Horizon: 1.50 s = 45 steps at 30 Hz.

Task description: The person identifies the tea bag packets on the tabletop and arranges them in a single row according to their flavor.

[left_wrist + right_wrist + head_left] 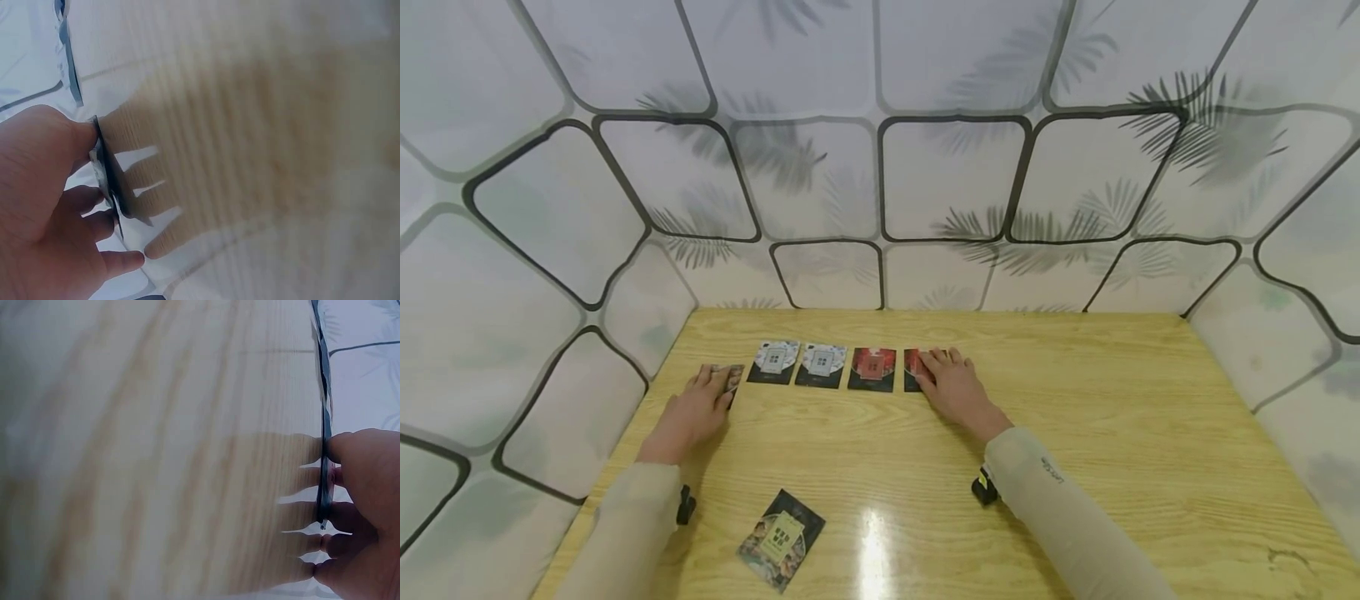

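Note:
My left hand (pixel 687 415) pinches a dark printed packet (pixel 734 383) at the left end of a row. In the left wrist view that packet (pixel 111 172) tilts between thumb and fingers, just over the tabletop. With its fingertips, my right hand (pixel 957 387) rests on a red-and-black packet (pixel 912 372), hiding much of it; the right wrist view has this packet (pixel 324 481) lying flat, edge-on. Between the hands lie two white-and-black packets, the left one (pixel 773 362) and the right one (pixel 822 365), plus another red-and-black packet (pixel 872 368).
Nearer the front, a black packet with a yellowish label (pixel 781 540) lies askew on the wooden table (pixel 1112 433). Patterned fabric walls (pixel 955 183) rise behind the table and along both sides. Dark wrist devices show below both cuffs.

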Each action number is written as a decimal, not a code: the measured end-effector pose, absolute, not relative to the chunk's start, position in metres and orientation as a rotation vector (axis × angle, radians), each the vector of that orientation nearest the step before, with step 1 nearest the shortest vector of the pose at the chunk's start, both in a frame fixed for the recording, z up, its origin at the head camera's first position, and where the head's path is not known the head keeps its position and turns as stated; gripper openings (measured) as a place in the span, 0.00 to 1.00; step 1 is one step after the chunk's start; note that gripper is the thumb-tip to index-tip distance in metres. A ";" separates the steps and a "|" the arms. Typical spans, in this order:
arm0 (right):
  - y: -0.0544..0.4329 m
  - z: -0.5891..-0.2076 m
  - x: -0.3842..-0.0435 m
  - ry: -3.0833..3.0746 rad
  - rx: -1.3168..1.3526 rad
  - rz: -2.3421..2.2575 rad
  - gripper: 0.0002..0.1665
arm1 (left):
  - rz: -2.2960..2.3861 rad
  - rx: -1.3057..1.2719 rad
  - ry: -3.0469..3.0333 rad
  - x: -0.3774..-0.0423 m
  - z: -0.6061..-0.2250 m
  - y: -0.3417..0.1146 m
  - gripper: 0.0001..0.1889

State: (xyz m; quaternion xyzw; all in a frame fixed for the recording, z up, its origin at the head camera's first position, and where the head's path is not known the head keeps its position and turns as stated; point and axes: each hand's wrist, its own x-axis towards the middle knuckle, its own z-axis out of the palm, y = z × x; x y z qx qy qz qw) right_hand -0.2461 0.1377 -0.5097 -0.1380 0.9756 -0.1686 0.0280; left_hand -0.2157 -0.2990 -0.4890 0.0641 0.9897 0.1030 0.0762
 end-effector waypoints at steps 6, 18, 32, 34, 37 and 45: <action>0.140 -0.511 -0.246 3.016 -0.421 -0.521 0.34 | 0.305 0.157 2.921 -0.234 -0.489 -0.295 0.32; 0.139 -0.515 -0.247 3.012 -0.423 -0.550 0.34 | 0.274 0.142 2.865 -0.261 -0.481 -0.293 0.32; 0.139 -0.516 -0.248 3.012 -0.394 -0.526 0.33 | 0.284 0.128 2.833 -0.272 -0.479 -0.292 0.33; 0.139 -0.515 -0.248 3.011 -0.387 -0.517 0.33 | 0.298 0.126 2.832 -0.272 -0.478 -0.291 0.33; 0.138 -0.514 -0.248 3.005 -0.383 -0.517 0.33 | 0.307 0.132 2.836 -0.271 -0.479 -0.292 0.33; 0.138 -0.514 -0.248 3.002 -0.405 -0.520 0.34 | 0.307 0.235 2.929 -0.263 -0.477 -0.288 0.34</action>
